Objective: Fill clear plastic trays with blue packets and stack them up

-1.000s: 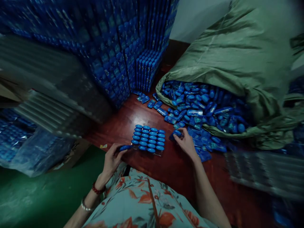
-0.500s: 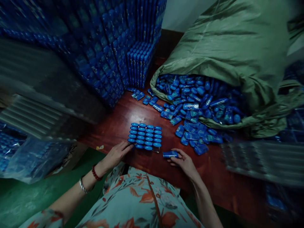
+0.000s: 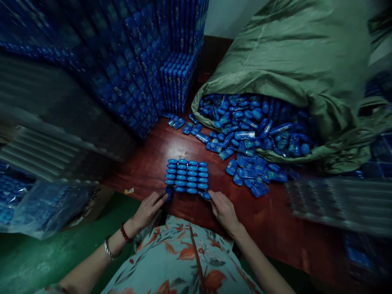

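Note:
Small blue packs stand in a tight block of rows [image 3: 187, 176] on the red-brown table [image 3: 147, 163]. My left hand [image 3: 153, 203] grips a dark blue pack [image 3: 168, 193] at the block's near left corner. At the near right corner, my right hand [image 3: 223, 208] pinches another blue pack [image 3: 205, 195], which touches the end of the front row. Loose blue packs [image 3: 245, 171] lie heaped behind and to the right of the block, in front of the open green sack [image 3: 275, 87].
Tall stacks of blue packs [image 3: 122, 73] rise at the back left. Grey ribbed trays [image 3: 39, 151] are piled at the left, and more ribbed trays [image 3: 339, 206] lie at the right. A small yellow scrap [image 3: 129, 190] rests near the front edge.
My right hand has moved left with its pack, from the bare table to the block's near right corner. A dark blue pack now shows more clearly in my left hand, tilted beside the block.

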A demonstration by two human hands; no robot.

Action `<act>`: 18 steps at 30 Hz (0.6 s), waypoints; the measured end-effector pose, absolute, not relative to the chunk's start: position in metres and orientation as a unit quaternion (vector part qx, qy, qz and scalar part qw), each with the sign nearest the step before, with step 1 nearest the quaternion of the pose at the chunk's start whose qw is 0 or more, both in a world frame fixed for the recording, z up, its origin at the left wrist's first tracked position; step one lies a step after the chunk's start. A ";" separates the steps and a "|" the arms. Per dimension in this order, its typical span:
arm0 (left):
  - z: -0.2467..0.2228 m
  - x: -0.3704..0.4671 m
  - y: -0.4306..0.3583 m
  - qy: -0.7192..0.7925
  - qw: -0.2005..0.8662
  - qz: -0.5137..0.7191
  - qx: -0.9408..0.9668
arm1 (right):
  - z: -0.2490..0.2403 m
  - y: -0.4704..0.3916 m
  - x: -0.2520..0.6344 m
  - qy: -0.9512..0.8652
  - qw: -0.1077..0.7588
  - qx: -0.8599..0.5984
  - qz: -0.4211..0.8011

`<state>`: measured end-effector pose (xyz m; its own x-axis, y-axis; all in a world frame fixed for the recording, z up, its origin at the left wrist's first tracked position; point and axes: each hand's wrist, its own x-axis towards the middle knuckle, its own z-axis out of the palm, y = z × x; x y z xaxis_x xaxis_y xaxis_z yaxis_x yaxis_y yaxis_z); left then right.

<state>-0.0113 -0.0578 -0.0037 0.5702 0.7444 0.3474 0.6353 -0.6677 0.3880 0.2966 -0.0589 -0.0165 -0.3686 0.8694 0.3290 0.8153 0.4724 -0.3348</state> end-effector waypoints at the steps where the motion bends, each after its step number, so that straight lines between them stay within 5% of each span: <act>1: -0.004 -0.011 -0.060 0.393 0.101 0.247 0.880 | -0.013 -0.056 0.298 -0.841 0.208 -0.498 0.024; 11: 0.016 0.006 -0.036 0.438 0.192 0.176 0.860 | 0.035 -0.044 0.260 -0.885 -0.062 -0.456 -0.076; 18: 0.001 0.002 -0.032 0.460 0.116 0.183 0.861 | 0.041 -0.031 0.249 -0.854 -0.095 -0.509 -0.045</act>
<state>0.0025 -0.0322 0.0010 0.5095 0.8350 0.2080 0.7505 -0.5494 0.3673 0.2486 -0.0312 0.0415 -0.4643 0.8779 -0.1170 0.8609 0.4784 0.1734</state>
